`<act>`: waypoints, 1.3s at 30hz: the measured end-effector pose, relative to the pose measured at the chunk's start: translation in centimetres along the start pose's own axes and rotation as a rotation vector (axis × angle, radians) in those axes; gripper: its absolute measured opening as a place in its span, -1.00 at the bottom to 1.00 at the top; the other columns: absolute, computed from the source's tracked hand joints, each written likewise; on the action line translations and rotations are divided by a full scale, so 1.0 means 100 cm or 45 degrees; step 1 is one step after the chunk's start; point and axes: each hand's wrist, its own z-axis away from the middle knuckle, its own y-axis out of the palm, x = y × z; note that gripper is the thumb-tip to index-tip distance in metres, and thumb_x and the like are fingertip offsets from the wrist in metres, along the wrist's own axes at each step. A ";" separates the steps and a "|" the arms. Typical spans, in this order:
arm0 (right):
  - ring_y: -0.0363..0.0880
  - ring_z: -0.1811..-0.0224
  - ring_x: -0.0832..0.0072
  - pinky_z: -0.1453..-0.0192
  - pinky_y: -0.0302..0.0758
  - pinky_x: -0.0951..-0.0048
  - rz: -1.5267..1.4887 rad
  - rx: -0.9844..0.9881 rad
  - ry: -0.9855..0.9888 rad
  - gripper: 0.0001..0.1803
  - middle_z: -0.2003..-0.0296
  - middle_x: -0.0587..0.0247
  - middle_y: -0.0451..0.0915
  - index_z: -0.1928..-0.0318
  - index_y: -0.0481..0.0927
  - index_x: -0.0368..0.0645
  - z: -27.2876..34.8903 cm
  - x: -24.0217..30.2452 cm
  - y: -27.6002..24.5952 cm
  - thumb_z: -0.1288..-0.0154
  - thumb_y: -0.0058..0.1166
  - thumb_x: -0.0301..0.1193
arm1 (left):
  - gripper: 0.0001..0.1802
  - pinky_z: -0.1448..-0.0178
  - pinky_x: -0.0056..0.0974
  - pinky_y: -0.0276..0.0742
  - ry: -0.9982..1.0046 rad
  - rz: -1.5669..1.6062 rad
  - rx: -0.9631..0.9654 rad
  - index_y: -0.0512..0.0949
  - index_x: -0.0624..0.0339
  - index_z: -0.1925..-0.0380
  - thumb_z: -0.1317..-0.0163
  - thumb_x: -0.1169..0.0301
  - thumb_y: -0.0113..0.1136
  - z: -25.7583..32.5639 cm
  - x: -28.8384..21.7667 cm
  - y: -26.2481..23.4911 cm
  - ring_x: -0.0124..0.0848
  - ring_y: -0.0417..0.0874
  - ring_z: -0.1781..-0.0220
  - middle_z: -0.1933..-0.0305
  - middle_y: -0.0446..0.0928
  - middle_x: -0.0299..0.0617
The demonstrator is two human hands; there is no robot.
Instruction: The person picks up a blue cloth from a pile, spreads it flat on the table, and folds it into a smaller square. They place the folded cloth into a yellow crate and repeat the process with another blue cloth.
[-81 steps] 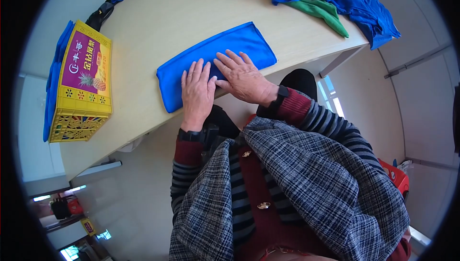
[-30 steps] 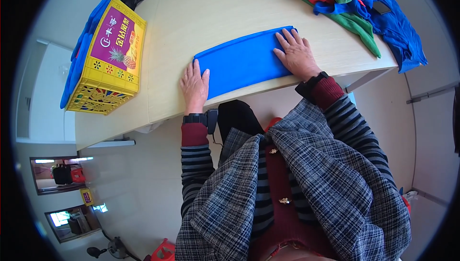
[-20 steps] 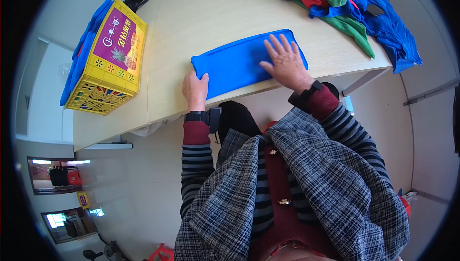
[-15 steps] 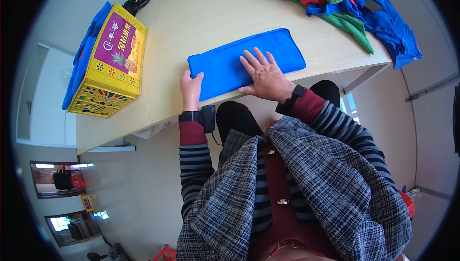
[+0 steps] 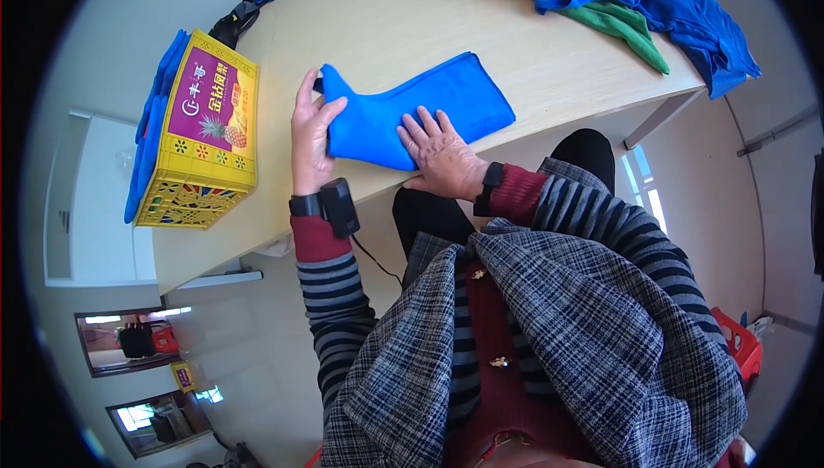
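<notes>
Head view: left hand [image 5: 311,137] pinches the blue cloth's [image 5: 446,99] lifted end in its grip, right hand [image 5: 439,148] lies flat on it, on the table [image 5: 386,13].

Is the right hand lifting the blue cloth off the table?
No, the right hand lies flat on the blue cloth; the left hand lifts its end.

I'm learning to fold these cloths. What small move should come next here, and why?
Probably carry the left hand rightward, laying its lifted end of the blue cloth over the rest: the right hand already pins the near edge flat on the table.
</notes>
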 end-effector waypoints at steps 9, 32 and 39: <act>0.25 -0.47 0.05 -0.61 0.01 -0.14 -0.137 0.258 -0.111 -0.26 -0.35 0.01 0.40 -0.27 0.53 -0.22 0.028 -0.002 -0.026 -0.36 0.06 0.13 | -0.13 0.15 -0.34 0.63 0.065 -0.810 0.186 0.22 0.32 -0.47 -0.11 0.57 0.29 -0.056 0.063 0.108 -0.46 0.69 0.27 0.27 0.66 -0.16; 0.22 -0.51 0.08 -0.67 -0.03 -0.02 -0.304 -0.222 -0.157 -0.19 -0.37 -0.01 0.38 -0.32 0.43 -0.28 0.052 -0.020 -0.001 -0.14 0.34 -0.09 | -0.46 -0.45 -0.02 0.39 0.586 -1.377 0.109 0.39 0.28 -0.38 -0.56 0.17 -0.02 0.008 0.101 0.043 -0.04 0.47 -0.43 -0.40 0.43 0.16; 0.25 -0.49 0.09 -0.63 0.06 0.02 -0.267 -0.189 -0.200 -0.27 -0.36 0.01 0.40 -0.30 0.46 -0.24 0.053 -0.025 -0.001 -0.18 0.33 -0.15 | -0.38 -0.68 -0.01 -0.10 0.414 -1.461 0.318 0.28 0.23 -0.47 -0.58 0.08 -0.13 0.010 0.120 0.043 -0.04 -0.03 -0.69 -0.64 0.07 0.04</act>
